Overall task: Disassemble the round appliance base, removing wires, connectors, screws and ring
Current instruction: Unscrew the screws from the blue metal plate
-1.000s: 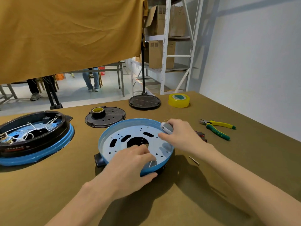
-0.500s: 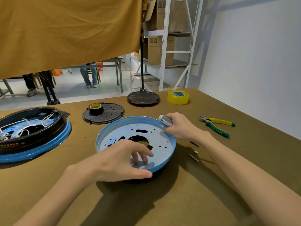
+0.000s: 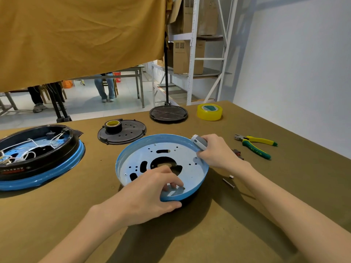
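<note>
A round blue pan with a perforated pale metal floor (image 3: 161, 149) lies tilted on the table, its near edge raised over a black part underneath. My left hand (image 3: 146, 194) grips the pan's near rim, thumb outside and fingers inside touching the floor near a small screw. My right hand (image 3: 216, 152) holds a grey and white screwdriver handle (image 3: 199, 142) at the pan's far right rim; its tip is hidden. A second round base (image 3: 36, 158), black over blue with white wires inside, sits at the far left.
A black perforated disc (image 3: 129, 133) carries a roll of black tape (image 3: 113, 126). Behind stand a black round plate (image 3: 168, 113) and yellow tape (image 3: 209, 112). Green-yellow pliers (image 3: 256, 146) lie right; a loose screw (image 3: 228, 183) and small white piece (image 3: 231, 176) lie near my right forearm.
The blue pan has been turned and its near edge tipped up; the black lug at its left is out of sight. My left hand slid from the pan floor to grip the near rim.
</note>
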The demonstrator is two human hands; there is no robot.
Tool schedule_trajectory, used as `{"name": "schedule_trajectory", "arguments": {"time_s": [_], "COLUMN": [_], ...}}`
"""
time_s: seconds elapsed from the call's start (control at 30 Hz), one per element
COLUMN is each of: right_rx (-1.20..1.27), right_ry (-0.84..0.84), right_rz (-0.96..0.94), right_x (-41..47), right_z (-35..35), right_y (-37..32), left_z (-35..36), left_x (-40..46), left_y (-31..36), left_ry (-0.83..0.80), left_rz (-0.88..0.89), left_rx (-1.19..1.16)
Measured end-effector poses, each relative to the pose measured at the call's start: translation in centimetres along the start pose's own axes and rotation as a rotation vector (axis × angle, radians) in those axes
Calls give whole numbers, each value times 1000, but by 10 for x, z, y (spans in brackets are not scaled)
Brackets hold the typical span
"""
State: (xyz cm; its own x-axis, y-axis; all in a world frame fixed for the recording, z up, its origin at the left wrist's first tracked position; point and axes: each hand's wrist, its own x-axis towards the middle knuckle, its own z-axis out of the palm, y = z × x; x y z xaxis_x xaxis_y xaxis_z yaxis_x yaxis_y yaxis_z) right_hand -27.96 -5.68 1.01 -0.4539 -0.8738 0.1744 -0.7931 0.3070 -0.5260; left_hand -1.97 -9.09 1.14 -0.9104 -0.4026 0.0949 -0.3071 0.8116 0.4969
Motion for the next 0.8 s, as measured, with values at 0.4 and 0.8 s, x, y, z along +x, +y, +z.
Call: {"name": "schedule_trajectory", "arguments": {"time_s": [0.4,0.8], "right_rx": [48,-103], "right_ry": [-164,-15], "right_rz": [-105,154], "right_x": [24,-31], "right_z": [-19,-16], "right_y": [-3,16], "left_z": [-21,2], "left_x": [-8,4], "left_y": [7,19], "left_ry": [-109,-24], "left_rz": [-4,50], "left_rx": [10,18]}}
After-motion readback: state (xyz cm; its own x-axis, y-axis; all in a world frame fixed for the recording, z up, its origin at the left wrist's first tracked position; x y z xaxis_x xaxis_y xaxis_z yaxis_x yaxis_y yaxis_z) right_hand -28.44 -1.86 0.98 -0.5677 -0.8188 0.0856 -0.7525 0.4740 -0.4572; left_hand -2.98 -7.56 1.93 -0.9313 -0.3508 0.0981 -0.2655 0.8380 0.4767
